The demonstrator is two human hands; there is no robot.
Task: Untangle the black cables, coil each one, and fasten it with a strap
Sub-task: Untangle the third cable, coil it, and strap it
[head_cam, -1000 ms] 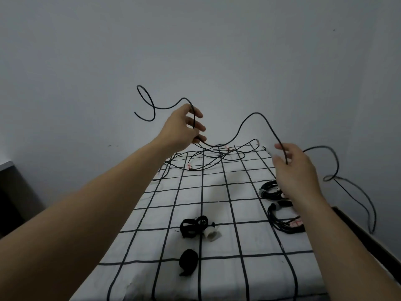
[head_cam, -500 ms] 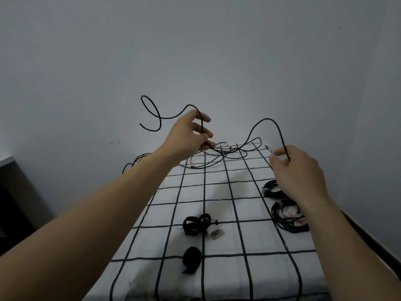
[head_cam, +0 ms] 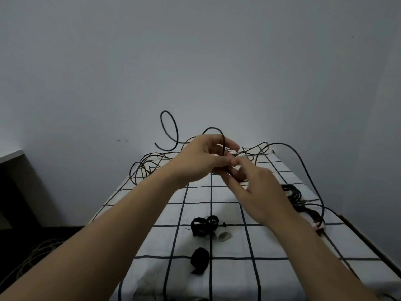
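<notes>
Snag risk imo: left hand (head_cam: 204, 158) grips the black cable (head_cam: 211, 127) mid-air, right hand (head_cam: 258, 192) pinches it just beside, and pulling could tighten the far tangle (head_cam: 147, 164) on the counter (head_cam: 230, 276).

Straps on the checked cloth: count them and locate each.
2: a looped strap farther off, a rolled strap just nearer the camera. The looped strap may be several bunched together.

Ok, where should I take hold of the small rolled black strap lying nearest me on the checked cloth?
Pinch the small rolled black strap across its round body, coming straight down from above. It lies flat on the white checked cloth with bare cloth either side, which should leave room to close on it.
</notes>
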